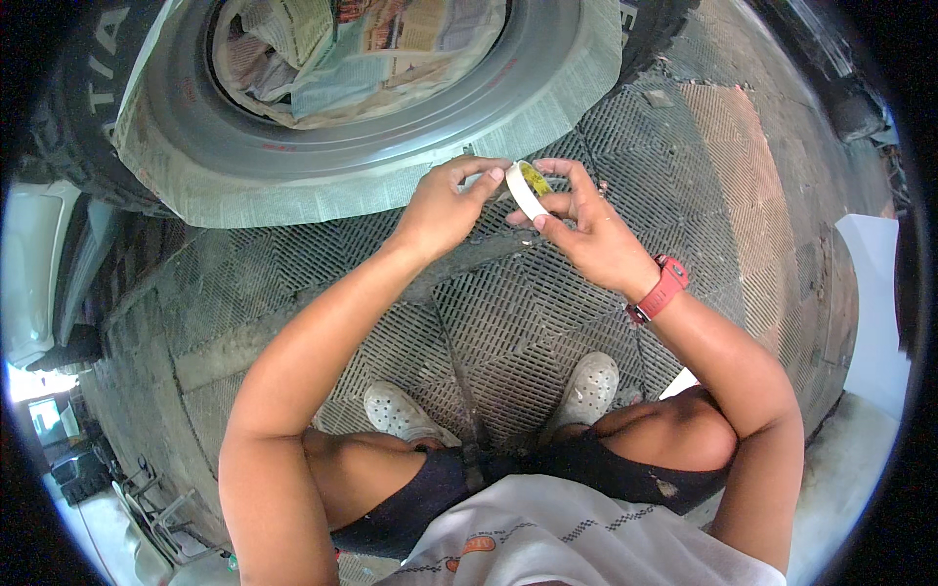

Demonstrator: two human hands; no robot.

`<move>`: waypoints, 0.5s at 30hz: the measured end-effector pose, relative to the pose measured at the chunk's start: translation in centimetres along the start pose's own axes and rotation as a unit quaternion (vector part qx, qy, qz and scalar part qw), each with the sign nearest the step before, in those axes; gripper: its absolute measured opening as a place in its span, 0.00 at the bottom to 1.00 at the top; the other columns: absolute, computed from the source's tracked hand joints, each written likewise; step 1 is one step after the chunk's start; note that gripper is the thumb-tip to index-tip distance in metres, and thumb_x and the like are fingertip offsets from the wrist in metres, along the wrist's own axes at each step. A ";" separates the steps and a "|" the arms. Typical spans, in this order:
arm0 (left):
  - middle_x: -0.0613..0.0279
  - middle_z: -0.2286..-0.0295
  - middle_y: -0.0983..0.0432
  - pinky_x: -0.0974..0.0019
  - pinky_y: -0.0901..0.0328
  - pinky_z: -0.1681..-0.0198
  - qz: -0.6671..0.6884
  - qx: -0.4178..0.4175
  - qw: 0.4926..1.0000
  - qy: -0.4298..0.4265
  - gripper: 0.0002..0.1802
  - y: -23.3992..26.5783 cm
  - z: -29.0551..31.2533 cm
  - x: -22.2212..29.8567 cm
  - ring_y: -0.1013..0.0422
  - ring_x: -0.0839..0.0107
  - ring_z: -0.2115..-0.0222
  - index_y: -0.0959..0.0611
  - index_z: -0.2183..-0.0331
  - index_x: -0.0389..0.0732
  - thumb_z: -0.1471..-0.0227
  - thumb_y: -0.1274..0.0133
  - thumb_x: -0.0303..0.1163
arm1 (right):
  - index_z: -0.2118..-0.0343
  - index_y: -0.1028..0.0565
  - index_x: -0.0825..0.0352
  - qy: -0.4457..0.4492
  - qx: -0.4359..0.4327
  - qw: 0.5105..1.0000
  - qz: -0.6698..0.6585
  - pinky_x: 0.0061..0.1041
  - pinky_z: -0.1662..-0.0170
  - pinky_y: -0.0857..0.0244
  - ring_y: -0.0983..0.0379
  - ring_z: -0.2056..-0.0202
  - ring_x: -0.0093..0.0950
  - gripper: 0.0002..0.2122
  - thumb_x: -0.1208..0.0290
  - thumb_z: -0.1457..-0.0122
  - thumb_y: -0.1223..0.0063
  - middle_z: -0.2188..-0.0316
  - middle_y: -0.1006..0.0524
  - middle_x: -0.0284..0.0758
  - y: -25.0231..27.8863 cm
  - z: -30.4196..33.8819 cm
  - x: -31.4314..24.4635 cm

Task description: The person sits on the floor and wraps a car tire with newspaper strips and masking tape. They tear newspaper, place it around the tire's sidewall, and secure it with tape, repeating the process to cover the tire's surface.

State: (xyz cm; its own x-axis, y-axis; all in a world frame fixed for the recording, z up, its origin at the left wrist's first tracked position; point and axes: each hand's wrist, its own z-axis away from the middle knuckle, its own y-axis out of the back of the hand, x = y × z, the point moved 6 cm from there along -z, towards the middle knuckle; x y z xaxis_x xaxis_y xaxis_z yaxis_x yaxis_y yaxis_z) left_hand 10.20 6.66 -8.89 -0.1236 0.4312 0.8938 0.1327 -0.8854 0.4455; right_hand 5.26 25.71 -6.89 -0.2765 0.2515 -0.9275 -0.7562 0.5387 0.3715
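A roll of masking tape (527, 191), pale with a yellow printed core, is held up in front of the wheel. My right hand (590, 227) grips the roll from its right side, thumb below and fingers around the ring. At its left edge my left hand (445, 209) pinches with thumb and forefinger, touching the tape; whether a loose end lies between the fingertips is too small to tell. Just beyond both hands is a wheel rim (381, 156), grey, its middle covered with newspaper (410, 83). More paper (293, 200) rings the rim over the black tyre (68, 127).
Under me lies ribbed grey floor matting (508, 303), with a reddish strip (728, 166) at the right. My two pale clogs (405, 412) stand on it. A pale vehicle part (34, 264) is at far left, chairs (147, 518) at lower left, a white panel (873, 303) at right.
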 end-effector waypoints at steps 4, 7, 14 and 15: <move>0.58 0.51 0.15 0.63 0.33 0.41 0.117 -0.048 0.990 0.061 0.19 -0.3 -0.2 -1.1 0.23 0.71 0.52 0.12 0.49 0.39 0.33 0.40 0.41 | 0.31 0.46 0.67 -0.034 -0.037 0.996 -0.073 0.30 0.43 0.30 0.21 0.52 0.24 0.28 0.78 0.30 0.50 0.53 0.14 0.39 -0.3 0.0 0.1; 0.61 0.64 0.15 0.65 0.29 0.54 0.130 -0.060 0.986 0.084 0.15 0.3 -0.1 -1.2 0.23 0.75 0.63 0.11 0.52 0.41 0.35 0.38 0.39 | 0.30 0.46 0.66 -0.059 -0.065 0.992 -0.091 0.30 0.44 0.29 0.21 0.52 0.25 0.28 0.78 0.30 0.51 0.54 0.15 0.39 -0.8 0.0 -0.7; 0.63 0.61 0.17 0.66 0.33 0.47 0.094 -0.073 0.988 0.093 0.14 0.5 0.0 -1.0 0.25 0.75 0.57 0.15 0.59 0.40 0.34 0.38 0.42 | 0.32 0.42 0.65 0.006 -0.027 0.998 -0.062 0.29 0.56 0.27 0.18 0.61 0.28 0.24 0.71 0.28 0.51 0.64 0.16 0.37 -1.3 0.0 -1.4; 0.62 0.61 0.17 0.66 0.33 0.48 0.051 -0.067 0.994 0.074 0.14 0.6 0.1 -0.9 0.26 0.75 0.58 0.15 0.60 0.40 0.34 0.39 0.42 | 0.33 0.41 0.65 -0.022 -0.033 0.998 -0.048 0.29 0.58 0.28 0.19 0.63 0.27 0.23 0.69 0.27 0.51 0.67 0.17 0.36 -1.4 0.0 -1.6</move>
State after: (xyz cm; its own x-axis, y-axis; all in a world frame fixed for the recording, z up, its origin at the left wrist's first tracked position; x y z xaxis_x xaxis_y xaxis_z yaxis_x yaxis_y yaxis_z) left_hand 10.52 5.74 -9.40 -0.2617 0.3166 0.9117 0.0219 -0.9425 0.3336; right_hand 6.72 24.54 -5.95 -0.1763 0.2376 -0.9552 -0.8154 0.5084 0.2769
